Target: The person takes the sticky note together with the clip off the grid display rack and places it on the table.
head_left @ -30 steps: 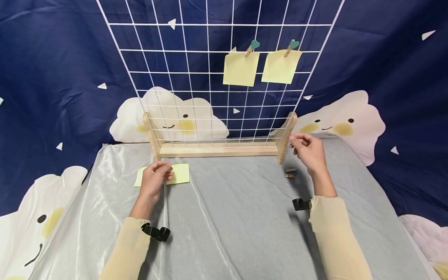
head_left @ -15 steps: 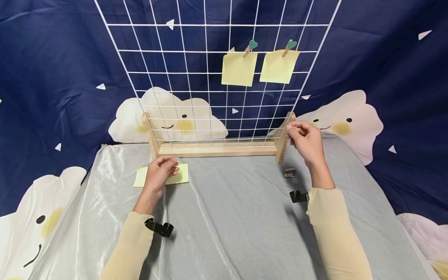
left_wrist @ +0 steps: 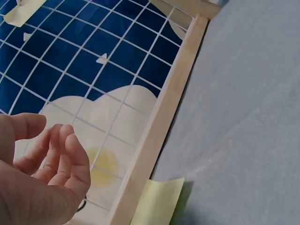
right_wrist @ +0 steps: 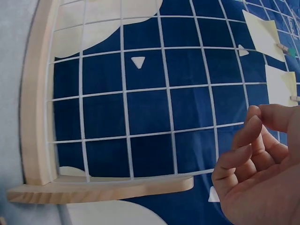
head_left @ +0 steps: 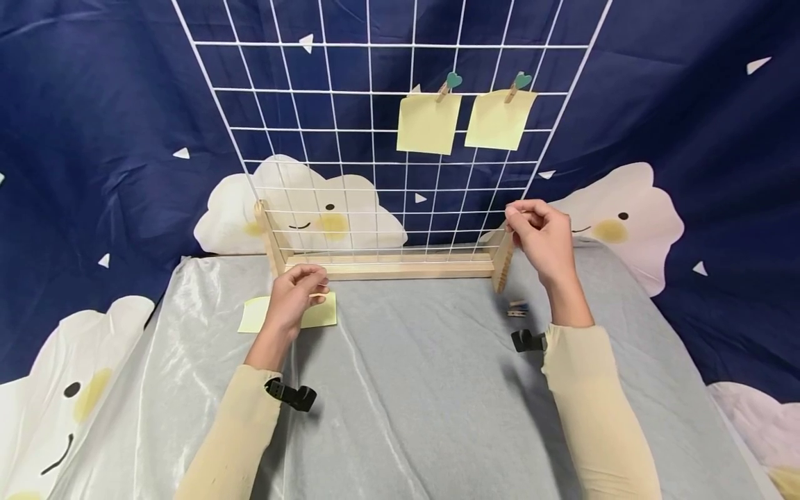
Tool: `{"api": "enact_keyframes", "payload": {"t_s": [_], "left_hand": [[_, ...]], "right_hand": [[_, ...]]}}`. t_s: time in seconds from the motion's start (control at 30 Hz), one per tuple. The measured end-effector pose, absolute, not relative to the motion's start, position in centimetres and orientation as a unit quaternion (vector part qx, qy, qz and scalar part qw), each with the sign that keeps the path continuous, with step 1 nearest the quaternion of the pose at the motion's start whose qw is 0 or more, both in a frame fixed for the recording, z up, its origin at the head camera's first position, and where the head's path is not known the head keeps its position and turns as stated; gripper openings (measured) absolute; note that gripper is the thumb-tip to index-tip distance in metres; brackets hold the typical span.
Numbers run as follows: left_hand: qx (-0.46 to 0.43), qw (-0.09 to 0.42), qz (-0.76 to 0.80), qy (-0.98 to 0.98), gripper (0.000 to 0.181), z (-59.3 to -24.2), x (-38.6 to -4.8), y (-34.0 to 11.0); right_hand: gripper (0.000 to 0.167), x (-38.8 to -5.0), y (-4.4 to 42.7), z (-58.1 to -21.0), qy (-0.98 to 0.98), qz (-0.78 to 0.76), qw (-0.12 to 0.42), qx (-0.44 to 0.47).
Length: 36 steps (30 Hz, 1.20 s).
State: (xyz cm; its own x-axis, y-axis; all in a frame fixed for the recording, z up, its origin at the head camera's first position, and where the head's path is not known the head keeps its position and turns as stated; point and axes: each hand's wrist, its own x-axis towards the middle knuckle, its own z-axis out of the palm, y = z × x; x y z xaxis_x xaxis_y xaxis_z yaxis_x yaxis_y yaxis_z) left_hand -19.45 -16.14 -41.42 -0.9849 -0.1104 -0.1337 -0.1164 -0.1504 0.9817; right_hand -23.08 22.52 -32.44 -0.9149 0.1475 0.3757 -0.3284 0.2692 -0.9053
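Yellow notes (head_left: pixel 428 125), two of them, hung on the upper right of the white wire grid (head_left: pixel 373 130), each under a wooden clip (head_left: pixel 443 92) with a green heart (head_left: pixel 454 80). More yellow paper (head_left: pixel 322 314) lay before the grid's left end, partly hidden by the left hand (head_left: pixel 294 298). That hand curved loosely around nothing; the right hand (head_left: pixel 546 236), by the grid's right edge, was loosely bent too, nothing visible at its fingertips. Both seemed between grips; the next move probably called for a light pinch on paper or the loose clips (head_left: pixel 517 308) before the grid's right end. Thin, squarish sheets contrasted with slim wires, a pale, grained wooden base (head_left: pixel 387 269) and creased, velvety grey cloth (head_left: pixel 425 389).
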Motion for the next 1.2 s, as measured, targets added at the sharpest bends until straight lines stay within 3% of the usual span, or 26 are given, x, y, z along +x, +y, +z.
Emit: {"api": "enact_keyframes", "payload": {"t_s": [0.6, 1.2], "left_hand": [[-0.063, 0.003, 0.755, 0.652, 0.017, -39.8, -20.5, -14.9], [-0.031, 0.009, 0.741, 0.67, 0.03, -37.1, -21.5, -12.9]], "right_hand": [[0.016, -24.2, 20.7, -28.9, -0.753, 0.618, 0.203, 0.099], [0.013, -24.7, 19.6, -26.7, -0.748, 0.615, 0.214, 0.127]]}}
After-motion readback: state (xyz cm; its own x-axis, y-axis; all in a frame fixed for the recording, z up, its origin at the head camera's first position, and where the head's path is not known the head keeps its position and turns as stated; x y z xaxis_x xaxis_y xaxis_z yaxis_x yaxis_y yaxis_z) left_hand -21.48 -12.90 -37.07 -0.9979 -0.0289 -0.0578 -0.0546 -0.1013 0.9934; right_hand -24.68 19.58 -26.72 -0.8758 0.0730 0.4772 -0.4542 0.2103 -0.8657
